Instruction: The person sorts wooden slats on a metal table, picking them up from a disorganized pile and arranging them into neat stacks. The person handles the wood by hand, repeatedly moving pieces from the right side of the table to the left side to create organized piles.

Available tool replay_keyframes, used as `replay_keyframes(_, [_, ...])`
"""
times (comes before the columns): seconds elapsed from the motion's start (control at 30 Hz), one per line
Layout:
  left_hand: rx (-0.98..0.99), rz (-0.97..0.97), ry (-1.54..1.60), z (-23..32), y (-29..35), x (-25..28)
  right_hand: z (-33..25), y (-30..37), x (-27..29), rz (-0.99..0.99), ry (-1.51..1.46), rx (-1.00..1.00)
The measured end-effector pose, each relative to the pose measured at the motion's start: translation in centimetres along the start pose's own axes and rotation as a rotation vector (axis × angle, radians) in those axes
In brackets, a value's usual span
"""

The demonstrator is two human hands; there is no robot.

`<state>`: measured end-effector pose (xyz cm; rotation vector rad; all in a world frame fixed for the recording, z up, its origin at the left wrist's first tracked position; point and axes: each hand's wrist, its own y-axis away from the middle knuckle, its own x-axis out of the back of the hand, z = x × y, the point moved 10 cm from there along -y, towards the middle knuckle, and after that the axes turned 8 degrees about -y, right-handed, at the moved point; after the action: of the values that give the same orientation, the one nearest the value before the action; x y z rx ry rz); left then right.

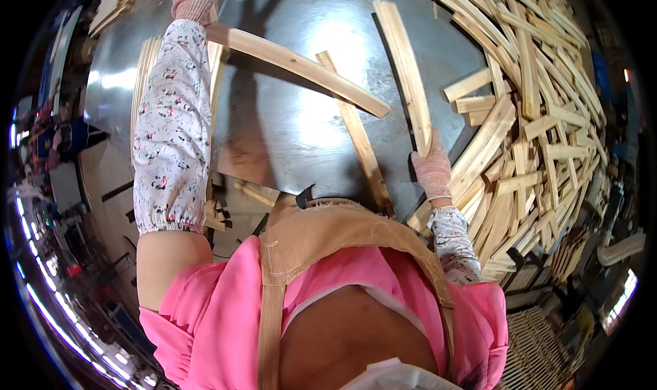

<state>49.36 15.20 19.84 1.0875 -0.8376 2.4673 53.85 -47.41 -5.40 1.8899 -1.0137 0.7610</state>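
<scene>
My right hand (pixel 432 172), in a pale pink work glove, is closed round the near end of a wooden strip (pixel 405 75), which points away over the metal tabletop (pixel 274 140). At the far left my left arm reaches out, and my gloved left hand (pixel 194 1) is cut off by the upper edge, so its fingers are hidden. Beside its wrist begins a second wooden strip (pixel 301 67), slanting right across the metal. Under that strip's right part, a third strip (pixel 357 140) runs toward me to the table's near edge.
A large jumbled heap of wooden strips (pixel 527 137) covers the right side. Strips lie side by side (pixel 146 68) under my left forearm, and more are stacked (pixel 116 5) at the far left corner. A slatted stack (pixel 530 345) stands at lower right.
</scene>
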Motion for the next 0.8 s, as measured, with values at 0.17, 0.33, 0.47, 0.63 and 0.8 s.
replay_keyframes(0.17, [-0.14, 0.126, 0.666, -7.7, 3.4, 4.8, -16.7, -1.1, -0.9, 0.03, -0.137, 0.403])
replay_keyframes(0.33, [-0.125, -0.069, 0.663, -5.1, 4.4, 7.6, -26.1, -3.6, -8.7, -0.136, 0.231, 0.449])
replay_keyframes(0.47, [0.079, -0.471, 0.578, -6.1, 10.4, 12.0, -25.2, -5.6, -9.9, -0.133, 0.262, 0.387])
replay_keyframes(0.63, [0.153, -0.471, 0.382, -17.6, 26.0, 10.9, -23.2, -0.3, -10.4, -0.375, -0.173, 0.207])
replay_keyframes(0.8, [0.865, -0.764, 0.942, -23.1, 42.9, 1.1, -23.8, 8.2, -16.2, -0.697, -0.66, -0.112])
